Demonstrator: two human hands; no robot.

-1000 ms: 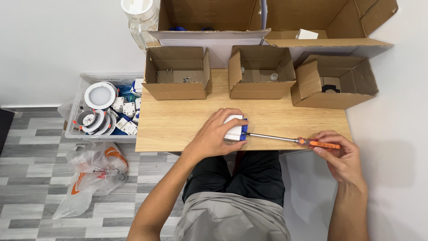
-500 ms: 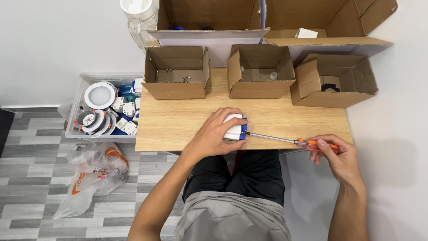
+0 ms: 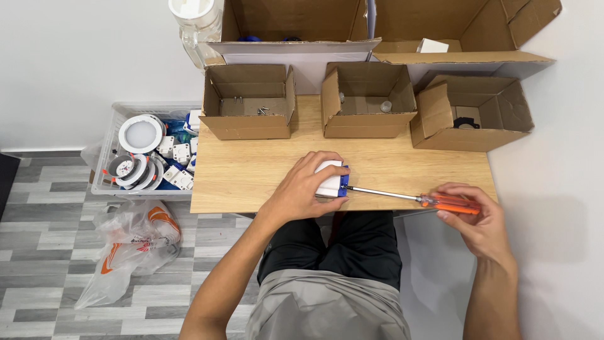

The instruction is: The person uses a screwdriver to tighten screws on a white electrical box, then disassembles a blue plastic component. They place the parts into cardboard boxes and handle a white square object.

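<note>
My left hand is clamped over a small white box with a blue connector, pressing it onto the wooden table near the front edge. My right hand grips the orange handle of a long screwdriver. Its thin metal shaft runs left, and the tip meets the blue end of the small box.
Three open cardboard boxes line the table's back edge, holding screws and small parts. Larger cartons stand behind. Left of the table are a white crate of round lamps and a plastic bag on the floor.
My right hand has shifted its fingers on the screwdriver handle, as if turning it. The left hand and the white box have stayed in place.
</note>
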